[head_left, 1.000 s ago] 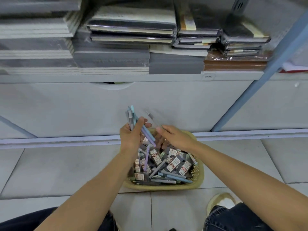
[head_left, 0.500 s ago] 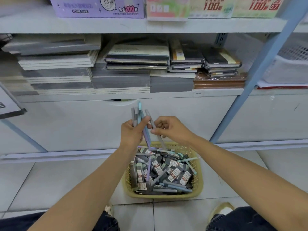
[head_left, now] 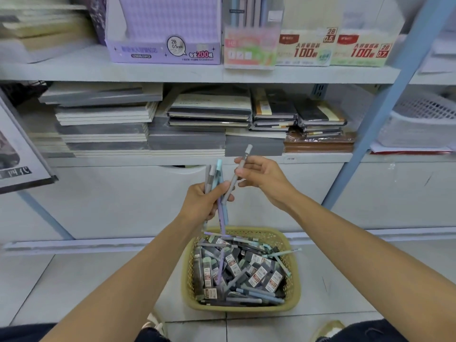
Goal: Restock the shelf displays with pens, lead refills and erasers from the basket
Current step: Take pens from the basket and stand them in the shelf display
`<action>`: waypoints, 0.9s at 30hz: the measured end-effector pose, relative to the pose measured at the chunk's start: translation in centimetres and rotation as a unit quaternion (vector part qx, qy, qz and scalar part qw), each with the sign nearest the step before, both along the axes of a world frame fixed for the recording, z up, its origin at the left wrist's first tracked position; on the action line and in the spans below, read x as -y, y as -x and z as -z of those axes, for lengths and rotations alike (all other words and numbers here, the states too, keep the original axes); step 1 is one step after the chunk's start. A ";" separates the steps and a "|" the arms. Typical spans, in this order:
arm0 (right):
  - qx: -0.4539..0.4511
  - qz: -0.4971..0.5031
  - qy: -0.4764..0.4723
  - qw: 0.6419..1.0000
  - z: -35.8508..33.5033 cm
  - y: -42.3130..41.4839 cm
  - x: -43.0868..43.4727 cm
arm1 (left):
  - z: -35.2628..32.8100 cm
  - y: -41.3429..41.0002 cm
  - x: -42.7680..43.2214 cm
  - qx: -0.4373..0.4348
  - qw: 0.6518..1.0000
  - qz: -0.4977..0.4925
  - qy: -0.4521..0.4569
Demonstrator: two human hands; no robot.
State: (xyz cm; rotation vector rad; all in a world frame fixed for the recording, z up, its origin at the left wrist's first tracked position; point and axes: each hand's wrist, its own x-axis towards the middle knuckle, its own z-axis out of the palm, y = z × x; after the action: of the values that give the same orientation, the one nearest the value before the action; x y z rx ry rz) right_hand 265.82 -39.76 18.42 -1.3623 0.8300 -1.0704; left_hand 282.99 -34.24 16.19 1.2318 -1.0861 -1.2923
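Both hands hover above the basket point(head_left: 294, 275) — the left hand point(head_left: 202, 203) curls round a small upright bundle of pens point(head_left: 214, 178), and the right hand point(head_left: 264, 178) pinches a single grey pen point(head_left: 240, 169) between thumb and fingertips, its lower end right by the left thumb. Adding it to that crowded fist could loosen the grip, letting a pen slide out and drop among the lead refill cases point(head_left: 256, 270) in the basket below. Stacked notebooks point(head_left: 209, 114) fill the lower shelf, a purple display box point(head_left: 162, 43) sits on the upper one — and a blue upright point(head_left: 385, 119) at right narrows any reach that way.
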 end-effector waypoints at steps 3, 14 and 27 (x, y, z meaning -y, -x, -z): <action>0.020 0.024 0.027 0.999 -3.1 0.4 0.7 | -2.6 0.0 0.6 -0.002 1.000 0.008 0.030; 0.154 0.083 0.207 0.963 -21.2 2.5 3.4 | -19.3 -0.8 4.2 0.045 0.979 0.020 0.197; -0.026 0.248 0.335 0.908 -29.3 4.2 11.0 | -26.2 -1.2 8.7 0.053 0.959 0.010 0.280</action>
State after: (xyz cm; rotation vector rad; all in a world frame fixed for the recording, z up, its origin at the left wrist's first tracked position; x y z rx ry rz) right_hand 261.57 -50.81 47.68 -1.7970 0.9134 -1.8443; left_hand 284.14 -42.98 42.39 0.8657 -1.4221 -0.8470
